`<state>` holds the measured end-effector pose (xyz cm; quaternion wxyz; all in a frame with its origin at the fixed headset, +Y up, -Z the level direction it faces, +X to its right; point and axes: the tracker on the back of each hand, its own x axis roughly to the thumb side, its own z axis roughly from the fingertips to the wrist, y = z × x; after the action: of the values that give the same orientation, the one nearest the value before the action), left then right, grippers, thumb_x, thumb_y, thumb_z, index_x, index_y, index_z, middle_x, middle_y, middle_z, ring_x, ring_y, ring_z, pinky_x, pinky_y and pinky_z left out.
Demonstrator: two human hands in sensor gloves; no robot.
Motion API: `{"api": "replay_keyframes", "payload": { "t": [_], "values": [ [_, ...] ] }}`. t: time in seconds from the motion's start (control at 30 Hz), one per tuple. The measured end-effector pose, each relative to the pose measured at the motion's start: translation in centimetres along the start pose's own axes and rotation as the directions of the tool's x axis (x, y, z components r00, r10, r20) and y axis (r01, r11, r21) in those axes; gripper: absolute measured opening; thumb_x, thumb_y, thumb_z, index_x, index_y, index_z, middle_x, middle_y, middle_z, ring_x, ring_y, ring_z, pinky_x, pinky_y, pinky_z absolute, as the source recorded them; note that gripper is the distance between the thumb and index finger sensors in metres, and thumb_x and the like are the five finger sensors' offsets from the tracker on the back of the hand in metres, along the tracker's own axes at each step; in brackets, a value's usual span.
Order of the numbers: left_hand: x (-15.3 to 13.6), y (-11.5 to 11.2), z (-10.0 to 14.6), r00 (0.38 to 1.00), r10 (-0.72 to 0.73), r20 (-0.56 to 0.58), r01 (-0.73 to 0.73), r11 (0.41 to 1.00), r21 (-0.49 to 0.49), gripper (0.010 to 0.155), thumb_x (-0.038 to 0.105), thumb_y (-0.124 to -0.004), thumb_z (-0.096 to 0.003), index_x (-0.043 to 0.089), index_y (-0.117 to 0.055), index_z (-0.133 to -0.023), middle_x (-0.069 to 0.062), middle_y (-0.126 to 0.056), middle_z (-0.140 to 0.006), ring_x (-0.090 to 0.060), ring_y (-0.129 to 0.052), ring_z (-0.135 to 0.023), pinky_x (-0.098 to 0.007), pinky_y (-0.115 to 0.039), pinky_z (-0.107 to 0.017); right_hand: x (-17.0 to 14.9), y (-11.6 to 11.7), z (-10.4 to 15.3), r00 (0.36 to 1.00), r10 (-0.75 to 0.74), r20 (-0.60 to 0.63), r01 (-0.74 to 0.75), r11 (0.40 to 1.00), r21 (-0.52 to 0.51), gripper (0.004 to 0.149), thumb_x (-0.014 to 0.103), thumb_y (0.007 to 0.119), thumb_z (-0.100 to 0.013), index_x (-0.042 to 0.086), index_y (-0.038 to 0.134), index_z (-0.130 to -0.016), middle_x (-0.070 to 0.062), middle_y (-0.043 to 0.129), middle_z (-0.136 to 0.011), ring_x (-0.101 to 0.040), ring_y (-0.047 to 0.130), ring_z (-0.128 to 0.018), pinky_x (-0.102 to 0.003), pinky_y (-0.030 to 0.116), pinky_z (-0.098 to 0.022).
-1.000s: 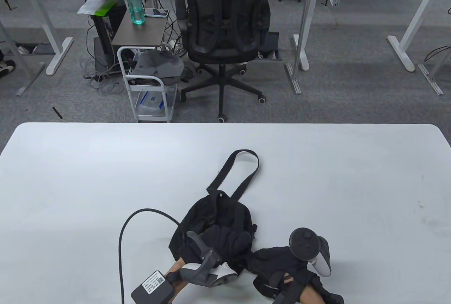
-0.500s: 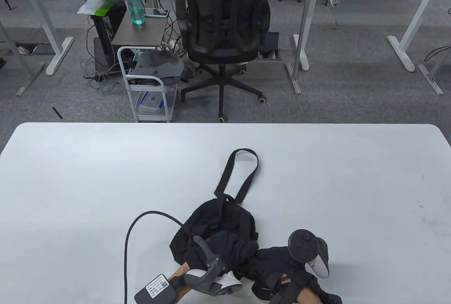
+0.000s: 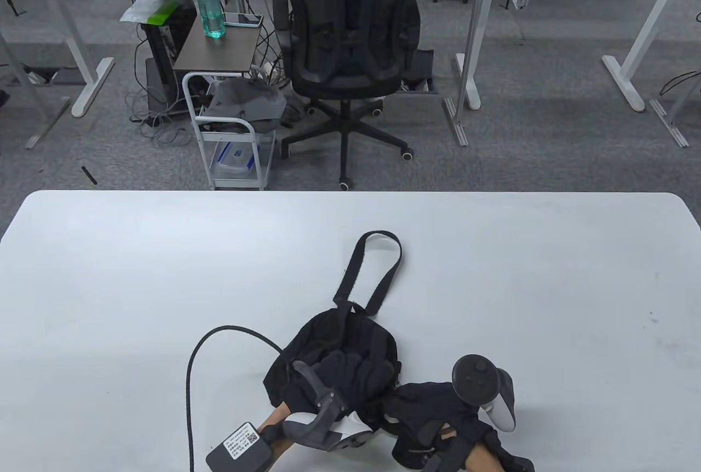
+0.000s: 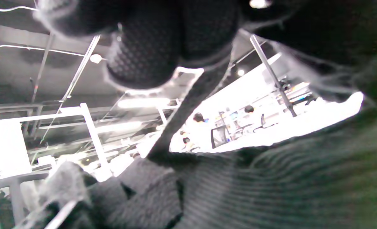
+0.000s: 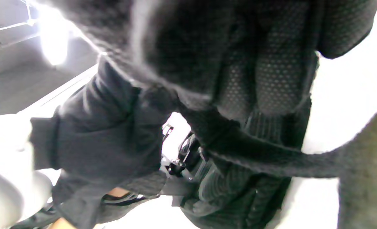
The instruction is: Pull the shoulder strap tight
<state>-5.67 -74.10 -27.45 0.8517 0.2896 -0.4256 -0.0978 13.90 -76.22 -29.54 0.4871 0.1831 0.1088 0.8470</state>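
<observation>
A small black bag (image 3: 339,335) lies on the white table (image 3: 164,264) near the front edge. Its black shoulder strap (image 3: 383,269) loops away toward the far side. My left hand (image 3: 356,370) rests on top of the bag with the fingers curled over the fabric; in the left wrist view those fingers (image 4: 150,47) sit above a strap (image 4: 188,108). My right hand (image 3: 427,412) is at the bag's right front corner. In the right wrist view its fingers (image 5: 265,63) grip a strap (image 5: 271,159) next to a metal buckle (image 5: 188,152).
A black cable (image 3: 191,373) curves over the table left of the bag down to a small black box (image 3: 238,444) at my left wrist. Beyond the table's far edge stand an office chair (image 3: 350,28) and a white cart (image 3: 230,132).
The bag and the near ends of the strap loop have shifted slightly to the right. My left hand slid right, then back a little. My right hand has hardly moved.
</observation>
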Motion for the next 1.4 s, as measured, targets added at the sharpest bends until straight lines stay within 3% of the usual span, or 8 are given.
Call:
{"api": "replay_keyframes", "payload": {
  "t": [0.17, 0.37, 0.67, 0.87, 1.1, 1.4],
  "values": [
    [1.3, 0.5, -0.2, 0.999, -0.033, 0.038, 0.031, 0.999, 0.032, 0.064, 0.045, -0.057, -0.0326, 0.03, -0.06, -0.095, 0.012, -0.098, -0.053, -0.013, -0.103, -0.047, -0.031, -0.086, -0.035, 0.4, 0.4, 0.0, 0.999, 0.025, 0.026, -0.023, 0.999, -0.046, 0.04, 0.039, 0.084, -0.043, 0.005, 0.101, -0.057, -0.018, 0.107, -0.057, -0.038, 0.106, -0.044, -0.057, 0.08, -0.043],
    [0.9, -0.2, -0.3, 0.999, -0.028, 0.024, 0.027, 0.999, 0.017, 0.065, 0.045, -0.053, -0.0322, 0.033, -0.058, -0.095, 0.013, -0.097, -0.055, -0.013, -0.103, -0.05, -0.032, -0.085, -0.037, 0.6, 0.2, 0.0, 0.999, 0.021, 0.03, -0.019, 0.998, -0.062, 0.037, 0.035, 0.085, -0.043, 0.005, 0.103, -0.052, -0.015, 0.11, -0.049, -0.035, 0.108, -0.037, -0.055, 0.083, -0.04],
    [-1.2, -1.0, -0.3, 0.999, -0.01, -0.051, 0.008, 0.999, -0.039, 0.065, 0.045, -0.053, -0.0321, 0.035, -0.057, -0.096, 0.013, -0.097, -0.058, -0.014, -0.102, -0.054, -0.033, -0.085, -0.039, 0.3, 0.0, 0.0, 1.0, 0.001, 0.01, 0.0, 0.999, -0.049, 0.037, 0.034, 0.085, -0.043, 0.004, 0.104, -0.051, -0.014, 0.11, -0.048, -0.034, 0.108, -0.036, -0.054, 0.084, -0.04],
    [-0.4, 0.1, -0.3, 0.998, -0.048, -0.028, 0.048, 0.999, -0.01, 0.064, 0.045, -0.056, -0.0334, 0.03, -0.058, -0.096, 0.012, -0.098, -0.059, -0.014, -0.103, -0.054, -0.032, -0.086, -0.038, 0.1, 0.2, -0.1, 1.0, 0.008, 0.008, -0.008, 0.998, -0.066, 0.045, 0.042, 0.085, -0.043, 0.005, 0.1, -0.063, -0.019, 0.105, -0.062, -0.039, 0.104, -0.049, -0.057, 0.079, -0.045],
    [1.1, 0.6, -0.5, 0.997, -0.08, -0.008, 0.08, 0.997, 0.023, 0.064, 0.045, -0.056, -0.0332, 0.029, -0.059, -0.095, 0.011, -0.1, -0.063, -0.015, -0.105, -0.058, -0.032, -0.087, -0.039, 0.3, 0.4, -0.1, 0.999, 0.022, 0.024, -0.019, 0.991, -0.133, 0.038, 0.038, 0.084, -0.043, 0.006, 0.103, -0.051, -0.015, 0.11, -0.049, -0.035, 0.108, -0.037, -0.055, 0.083, -0.04],
    [0.0, -0.7, -1.1, 0.997, -0.059, -0.053, 0.057, 0.998, -0.028, 0.065, 0.046, -0.052, -0.0318, 0.036, -0.056, -0.096, 0.012, -0.098, -0.068, -0.015, -0.102, -0.062, -0.034, -0.083, -0.042, 0.7, -0.2, 0.0, 1.0, 0.023, 0.021, -0.021, 0.993, -0.12, 0.037, 0.034, 0.085, -0.043, 0.003, 0.104, -0.048, -0.014, 0.111, -0.044, -0.033, 0.109, -0.033, -0.054, 0.084, -0.039]
  ]
}}
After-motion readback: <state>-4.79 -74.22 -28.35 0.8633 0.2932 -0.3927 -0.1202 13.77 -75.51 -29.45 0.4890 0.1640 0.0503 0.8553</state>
